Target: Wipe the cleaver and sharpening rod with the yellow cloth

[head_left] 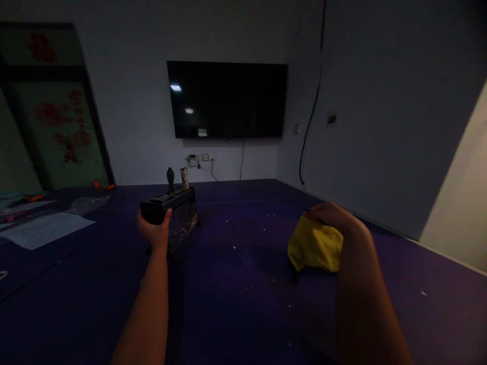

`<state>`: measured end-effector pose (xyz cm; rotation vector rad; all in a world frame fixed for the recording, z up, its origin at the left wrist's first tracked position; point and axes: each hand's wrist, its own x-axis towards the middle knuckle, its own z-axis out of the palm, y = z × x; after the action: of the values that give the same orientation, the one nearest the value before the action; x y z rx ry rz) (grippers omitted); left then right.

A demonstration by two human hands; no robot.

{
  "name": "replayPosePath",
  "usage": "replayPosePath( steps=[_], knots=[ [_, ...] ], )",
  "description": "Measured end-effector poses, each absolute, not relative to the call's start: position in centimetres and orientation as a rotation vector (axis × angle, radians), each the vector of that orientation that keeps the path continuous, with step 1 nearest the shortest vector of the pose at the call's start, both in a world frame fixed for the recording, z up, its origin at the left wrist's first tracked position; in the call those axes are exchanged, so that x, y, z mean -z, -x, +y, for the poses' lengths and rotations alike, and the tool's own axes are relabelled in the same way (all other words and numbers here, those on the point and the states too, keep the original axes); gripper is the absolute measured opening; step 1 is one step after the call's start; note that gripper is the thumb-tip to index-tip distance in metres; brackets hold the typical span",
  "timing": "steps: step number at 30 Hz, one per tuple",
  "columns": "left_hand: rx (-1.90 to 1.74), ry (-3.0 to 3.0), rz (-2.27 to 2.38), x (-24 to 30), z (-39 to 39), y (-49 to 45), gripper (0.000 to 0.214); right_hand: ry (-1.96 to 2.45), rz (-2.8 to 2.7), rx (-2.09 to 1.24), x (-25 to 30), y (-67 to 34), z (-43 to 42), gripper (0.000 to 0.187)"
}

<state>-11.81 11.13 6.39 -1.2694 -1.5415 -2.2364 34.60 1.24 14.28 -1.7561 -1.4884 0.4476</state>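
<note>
My left hand (154, 230) grips the near top corner of a dark rectangular box-like stand (178, 213) that rests on the purple floor. Two small upright objects, one dark (170, 178) and one pale (184, 177), show just above the stand's far end. My right hand (335, 217) is closed on a crumpled yellow cloth (314, 246), held out in the air to the right of the stand, about level with it. Both forearms reach forward from the bottom of the view.
A large black TV (227, 100) hangs on the far wall above wall sockets (201, 158) with cables. Papers (41, 228) and plastic lie on the floor at left. A dark-framed panel (57, 116) with red flowers leans at far left. Small crumbs dot the purple floor (243, 263).
</note>
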Motion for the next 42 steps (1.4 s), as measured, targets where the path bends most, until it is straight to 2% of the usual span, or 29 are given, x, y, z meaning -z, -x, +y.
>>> replayPosePath(
  steps=[5,10,13,16,18,20,23,26,29,33,38,42],
  knots=[
    [2.178,1.141,-1.631,-6.8,10.4,11.6,0.095,1.334,-1.426,-0.533,-16.7,-31.2,0.7,0.021],
    [2.223,1.045,-1.442,-8.9,9.6,11.4,0.075,1.011,-1.355,-0.743,-17.5,-26.8,0.9,0.022],
    [2.234,0.979,-1.266,-11.6,8.6,10.0,0.06,0.926,-1.359,-0.878,-17.5,-24.5,1.3,0.021],
    [2.373,0.95,-1.2,-14.6,7.2,7.4,0.054,0.813,-1.419,-1.044,-17.4,-22.5,1.5,0.02],
    [2.554,1.137,-1.148,-16.4,6.2,5.5,0.048,0.739,-1.441,-1.143,-17.3,-21.4,1.4,0.019],
    [2.667,1.578,-1.165,-17.7,5.0,3.8,0.041,0.684,-1.443,-1.217,-17.3,-20.5,1.1,0.017],
    [2.39,2.477,-1.352,-18.6,3.1,2.0,0.037,0.623,-1.44,-1.3,-17.3,-19.6,0.7,0.017],
    [1.985,3.012,-1.489,-18.4,1.8,1.1,0.041,0.584,-1.44,-1.365,-17.3,-19.3,0.4,0.018],
    [1.836,3.206,-1.518,-18.0,1.4,0.6,0.04,0.564,-1.437,-1.402,-17.3,-19.2,0.3,0.017],
    [1.859,3.355,-1.447,-18.3,0.8,0.5,0.034,0.511,-1.433,-1.437,-17.6,-19.0,-0.6,0.015],
    [1.861,3.565,-1.257,-19.5,-1.2,1.1,0.031,0.419,-1.424,-1.51,-18.2,-18.8,-1.9,0.022],
    [1.769,3.503,-1.37,-19.4,-1.0,1.4,0.031,0.485,-1.356,-1.609,-17.7,-19.0,-0.7,0.02]
  ],
)
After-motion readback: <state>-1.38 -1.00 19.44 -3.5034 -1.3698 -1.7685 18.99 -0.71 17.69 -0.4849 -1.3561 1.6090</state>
